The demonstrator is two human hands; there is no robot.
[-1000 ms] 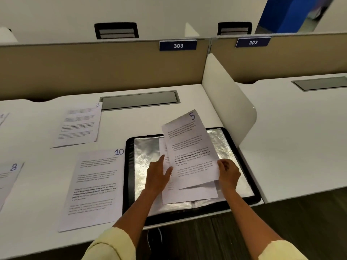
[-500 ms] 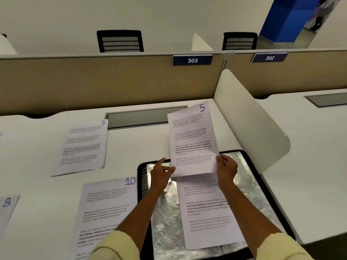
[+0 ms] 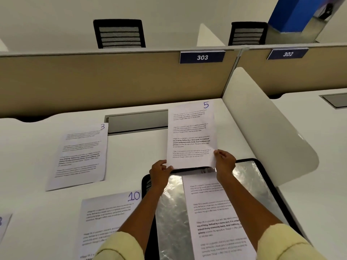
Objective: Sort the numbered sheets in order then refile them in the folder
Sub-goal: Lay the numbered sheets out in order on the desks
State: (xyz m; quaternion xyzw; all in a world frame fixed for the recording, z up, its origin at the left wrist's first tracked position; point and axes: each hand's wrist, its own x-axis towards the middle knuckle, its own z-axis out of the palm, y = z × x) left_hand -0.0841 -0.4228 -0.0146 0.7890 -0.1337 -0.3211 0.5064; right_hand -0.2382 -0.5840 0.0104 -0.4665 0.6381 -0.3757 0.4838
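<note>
Sheet 5 (image 3: 190,136) held above desk (image 3: 131,147), beyond folder (image 3: 169,212) far edge; left hand (image 3: 159,173) pinched its lower-left corner, right hand (image 3: 224,163) gripped lower-right. Another sheet (image 3: 214,212) lay in folder. Sheets 3 (image 3: 80,156) and 10 (image 3: 107,218) flat leftward, bare desk between. Divider (image 3: 262,128) close right.

Beige partition (image 3: 112,81) along the desk's (image 3: 28,166) far edge, bearing plates 303 (image 3: 202,57) and 302 (image 3: 287,54). White curved divider (image 3: 262,128) at its right edge. Two black chairs (image 3: 119,33) beyond.
</note>
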